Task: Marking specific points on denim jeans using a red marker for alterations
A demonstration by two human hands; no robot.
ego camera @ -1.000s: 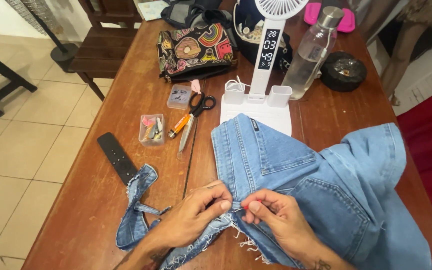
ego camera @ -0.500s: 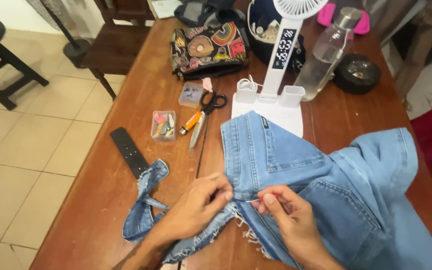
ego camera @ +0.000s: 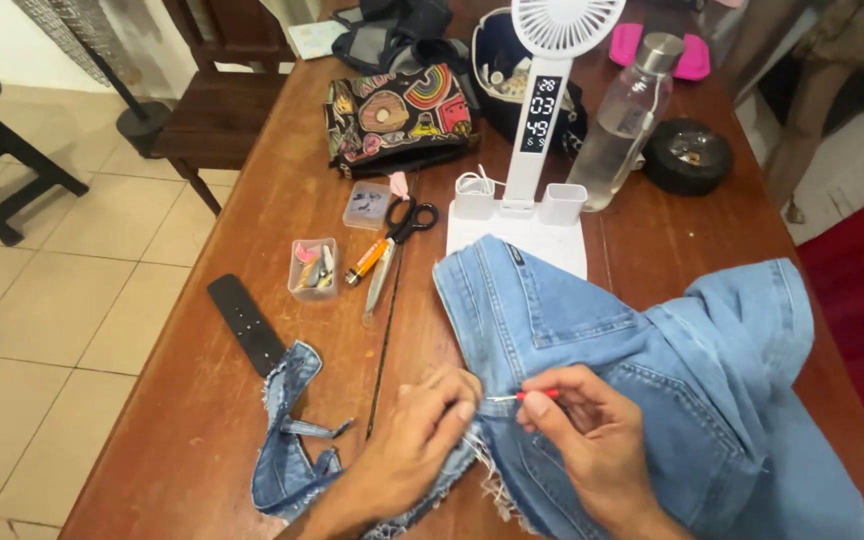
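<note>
Light-blue denim jeans (ego camera: 642, 390) with a frayed, cut hem lie crumpled on the wooden surface (ego camera: 252, 420). The left hand (ego camera: 417, 440) pinches the seam; the right hand (ego camera: 587, 440) fingers grip a red-handled seam ripper (ego camera: 522, 396).

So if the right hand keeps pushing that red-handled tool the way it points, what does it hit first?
The right hand aims the red-handled tool leftward, so it would likely meet the left hand's fingertips pinching the denim, though depth is unclear.
</note>
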